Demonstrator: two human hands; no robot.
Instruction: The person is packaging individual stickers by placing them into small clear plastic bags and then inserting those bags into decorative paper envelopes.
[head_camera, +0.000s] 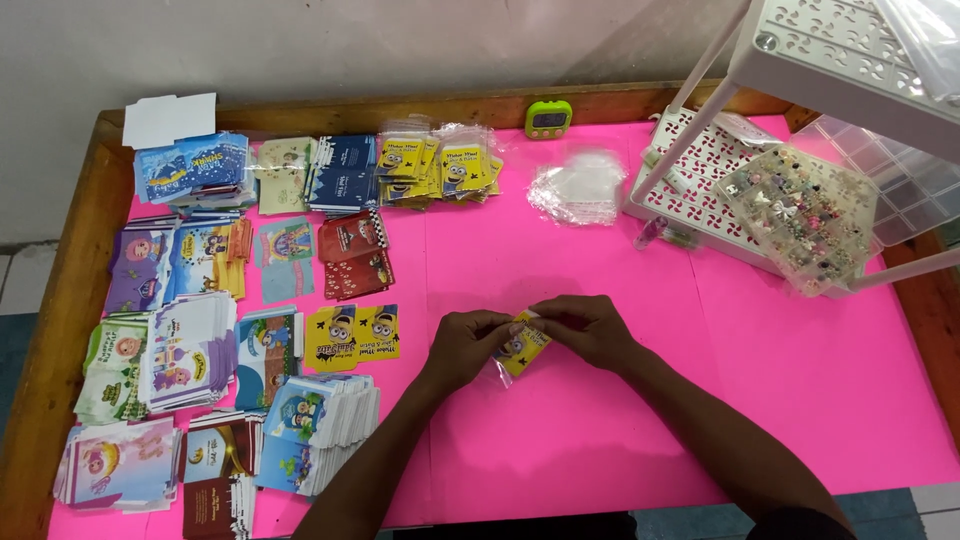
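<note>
Both my hands meet over the middle of the pink table cover (620, 420). Between them is a small yellow cartoon card in a clear plastic sleeve (522, 347). My left hand (468, 343) pinches its left side. My right hand (585, 326) grips its upper right end. The sleeve's lower corner hangs free below the card.
Stacks of colourful printed cards (200, 340) fill the table's left side. Bagged yellow cards (440, 165) and a pile of empty clear sleeves (580, 188) lie at the back. A green timer (548, 118) sits on the wooden rim. A white rack (700, 180) with a bead organiser box (800, 215) stands right.
</note>
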